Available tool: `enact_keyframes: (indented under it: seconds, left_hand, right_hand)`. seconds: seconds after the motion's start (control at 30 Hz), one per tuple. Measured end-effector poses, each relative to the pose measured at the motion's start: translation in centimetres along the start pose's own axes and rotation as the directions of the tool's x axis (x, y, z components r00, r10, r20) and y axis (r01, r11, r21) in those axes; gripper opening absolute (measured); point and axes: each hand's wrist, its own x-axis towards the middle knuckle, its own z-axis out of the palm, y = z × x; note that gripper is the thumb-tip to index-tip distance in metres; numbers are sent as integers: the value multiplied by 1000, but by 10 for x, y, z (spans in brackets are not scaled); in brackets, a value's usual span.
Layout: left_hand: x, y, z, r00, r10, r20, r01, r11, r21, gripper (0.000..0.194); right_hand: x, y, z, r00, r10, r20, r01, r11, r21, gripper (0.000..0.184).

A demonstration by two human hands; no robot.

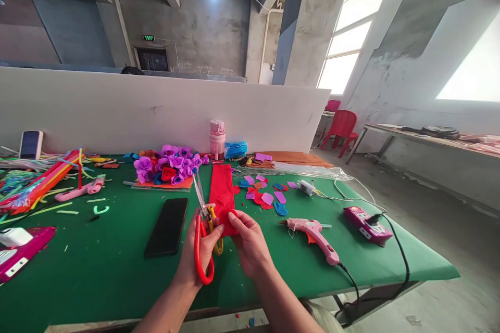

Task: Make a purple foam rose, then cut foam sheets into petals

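Observation:
My left hand (pixel 189 257) is closed round red-handled scissors (pixel 198 247), whose blades point up and away, slightly apart. Its thumb presses the near edge of a small red paper piece (pixel 226 225). My right hand (pixel 252 244) pinches the same piece between thumb and fingers from the right. Beyond the hands, a long red paper strip (pixel 221 182) runs up the table; the small piece overlaps its near end. A yellow-handled tool (pixel 220 246) shows partly behind my left fingers, its kind hidden. A black phone (pixel 167 227) lies left of my left hand.
Purple, red and blue paper flowers (pixel 167 166) lie at the back, left of a pink bottle (pixel 217 140). Cut petals (pixel 267 197) are scattered to the right. A pink glue gun (pixel 314 234) lies nearby, its cord crossing the table edge by a purple power strip (pixel 367 225).

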Motion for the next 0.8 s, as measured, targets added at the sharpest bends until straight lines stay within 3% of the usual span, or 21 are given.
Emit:
enact_keyframes:
  seconds: [0.17, 0.23, 0.33, 0.43, 0.53, 0.6, 0.67, 0.8]
  left_hand:
    - [-4, 6, 2, 999, -5, 48, 4, 1000, 22, 50]
    - [-6, 10, -5, 984, -70, 162, 55, 994, 90, 47]
    - [-13, 17, -22, 912, -213, 349, 95, 940, 327, 42]
    - [-24, 27, -34, 901, -201, 385, -105, 759, 642, 31]
    - [-35, 38, -35, 899, -113, 424, -339, 435, 834, 35]
    - [-37, 44, -33, 887, -115, 447, -405, 270, 873, 39]
    - [-37, 47, -32, 878, -139, 458, -430, 191, 882, 42]
    - [-34, 46, -34, 856, -169, 489, -463, 171, 870, 44]
  right_hand:
    - [-2, -3, 1, 999, -36, -32, 36, 999, -13, 21]
    - [-1, -15, -3, 994, -111, -23, 108, 987, -116, 21]
    - [1, -36, -11, 986, -162, 41, 167, 941, -295, 21]
    - [2, -50, -20, 990, -119, 81, 141, 912, -385, 22]
    - [1, -54, -26, 990, -109, 95, 139, 900, -413, 22]
    - [0, -55, -28, 987, -105, 124, 148, 895, -421, 21]
    - [-2, -57, -28, 983, -96, 153, 154, 889, -432, 21]
    - [-4, -59, -26, 985, -82, 150, 144, 874, -465, 23]
